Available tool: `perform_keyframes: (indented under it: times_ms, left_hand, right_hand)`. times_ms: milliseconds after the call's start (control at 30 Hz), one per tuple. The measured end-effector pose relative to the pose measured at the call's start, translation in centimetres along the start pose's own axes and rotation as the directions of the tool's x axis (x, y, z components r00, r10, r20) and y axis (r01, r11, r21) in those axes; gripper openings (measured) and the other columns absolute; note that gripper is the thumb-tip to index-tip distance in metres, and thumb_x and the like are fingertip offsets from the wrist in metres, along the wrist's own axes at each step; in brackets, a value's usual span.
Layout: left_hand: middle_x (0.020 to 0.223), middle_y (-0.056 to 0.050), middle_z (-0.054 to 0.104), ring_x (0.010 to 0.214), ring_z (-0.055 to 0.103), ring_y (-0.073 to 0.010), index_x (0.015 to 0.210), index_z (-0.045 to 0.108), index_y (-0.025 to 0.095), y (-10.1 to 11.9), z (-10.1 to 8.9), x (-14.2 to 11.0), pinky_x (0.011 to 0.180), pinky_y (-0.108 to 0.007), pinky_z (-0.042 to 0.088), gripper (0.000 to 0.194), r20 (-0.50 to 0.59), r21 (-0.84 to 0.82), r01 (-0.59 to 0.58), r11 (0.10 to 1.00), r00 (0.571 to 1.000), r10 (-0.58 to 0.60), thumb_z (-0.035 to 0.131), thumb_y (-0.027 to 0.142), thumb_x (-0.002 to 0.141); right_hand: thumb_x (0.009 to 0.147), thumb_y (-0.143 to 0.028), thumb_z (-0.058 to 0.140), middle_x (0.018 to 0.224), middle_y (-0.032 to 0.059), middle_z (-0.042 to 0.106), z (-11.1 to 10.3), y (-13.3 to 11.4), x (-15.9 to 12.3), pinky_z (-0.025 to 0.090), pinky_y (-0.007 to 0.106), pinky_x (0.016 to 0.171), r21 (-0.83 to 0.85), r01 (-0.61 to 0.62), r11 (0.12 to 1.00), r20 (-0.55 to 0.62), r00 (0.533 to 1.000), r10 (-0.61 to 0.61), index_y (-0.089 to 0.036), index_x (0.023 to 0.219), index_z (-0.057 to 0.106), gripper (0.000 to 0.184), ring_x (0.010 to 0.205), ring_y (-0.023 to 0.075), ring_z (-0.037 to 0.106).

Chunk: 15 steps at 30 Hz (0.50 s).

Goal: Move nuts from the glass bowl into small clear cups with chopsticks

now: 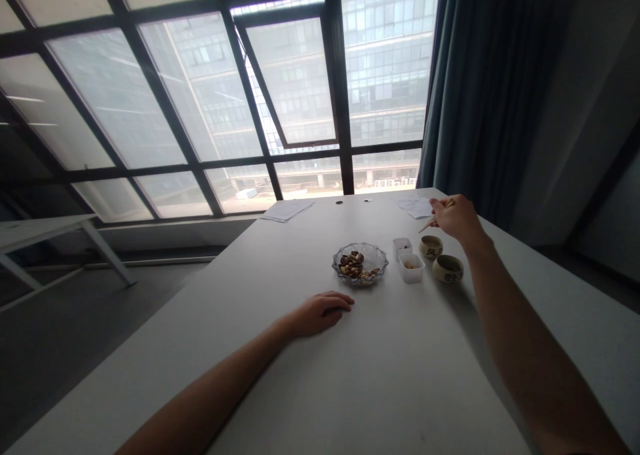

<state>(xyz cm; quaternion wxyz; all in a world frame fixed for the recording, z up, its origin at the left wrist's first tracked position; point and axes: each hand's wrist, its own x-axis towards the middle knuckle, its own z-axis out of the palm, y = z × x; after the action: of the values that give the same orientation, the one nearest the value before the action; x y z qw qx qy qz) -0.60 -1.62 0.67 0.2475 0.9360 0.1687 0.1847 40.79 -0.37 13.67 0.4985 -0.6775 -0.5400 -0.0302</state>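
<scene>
My right hand is closed around thin, light wooden chopsticks, raised above two small ceramic bowls. Their tips point down and to the left. Below them stand the farther bowl and the nearer bowl, both beige with dark characters. Left of these are two white plastic tubs, the rear tub and the front tub, each with small bits inside. A scalloped glass dish holds mixed nuts, mostly on its left side. Just in front of it, my left hand lies on the table, fingers loosely stretched out.
The long white table reaches toward the windows. Paper sheets lie at its far left, and another sheet at its far right, partly behind my right hand. A second table stands left; a dark curtain hangs right.
</scene>
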Motion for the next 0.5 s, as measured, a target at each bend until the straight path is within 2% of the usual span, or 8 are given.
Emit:
perform_keyframes:
  times_ms: [100, 200, 333, 500]
  left_hand:
    - [0.137, -0.010, 0.068, 0.126, 0.064, -0.0223, 0.126, 0.070, 0.023, -0.1, 0.2, 0.2, 0.112, -0.034, 0.050, 0.029, -0.005, -0.006, -0.001, 1.000, 1.000, 0.001, 0.055, 0.025, 0.102]
    - [0.137, -0.010, 0.068, 0.126, 0.064, -0.0223, 0.127, 0.070, 0.023, -0.1, 0.2, 0.4, 0.112, -0.034, 0.049, 0.029, -0.006, -0.006, 0.000, 1.000, 1.000, 0.000, 0.055, 0.025, 0.102]
    - [0.137, -0.010, 0.068, 0.126, 0.064, -0.0220, 0.127, 0.070, 0.023, 0.2, 0.2, 0.6, 0.112, -0.033, 0.049, 0.029, 0.000, -0.002, -0.001, 1.000, 1.000, 0.001, 0.055, 0.024, 0.101]
    - [0.137, -0.010, 0.068, 0.126, 0.064, -0.0224, 0.127, 0.070, 0.023, 0.7, 0.2, 1.0, 0.112, -0.034, 0.049, 0.029, -0.002, -0.006, -0.005, 1.000, 1.000, 0.005, 0.055, 0.024, 0.101]
  right_hand:
    - [0.097, -0.041, 0.066, 0.068, 0.0107, 0.074, 0.1, -1.8, -0.6, 0.064, 0.034, 0.064, 0.258, -0.081, 0.963, 0.104, 0.993, 0.056, -0.015, 0.077, 0.070, 0.033, 0.061, 0.0250, 0.076]
    - [0.095, -0.042, 0.070, 0.075, 0.0118, 0.076, 0.5, -3.9, -1.6, 0.065, 0.033, 0.060, 0.441, -0.123, 0.889, 0.280, 0.960, -0.006, -0.014, 0.076, 0.071, 0.035, 0.061, 0.0235, 0.077]
    - [0.095, -0.043, 0.072, 0.078, 0.0133, 0.077, 1.4, -5.6, -2.9, 0.065, 0.028, 0.057, 0.465, -0.147, 0.873, 0.467, 0.879, -0.101, -0.012, 0.075, 0.072, 0.037, 0.062, 0.0218, 0.077]
    - [0.097, -0.041, 0.069, 0.067, 0.0116, 0.075, 2.9, -6.3, -4.1, 0.063, 0.025, 0.053, 0.423, -0.202, 0.883, 0.602, 0.791, -0.108, -0.012, 0.071, 0.069, 0.040, 0.058, 0.0211, 0.076]
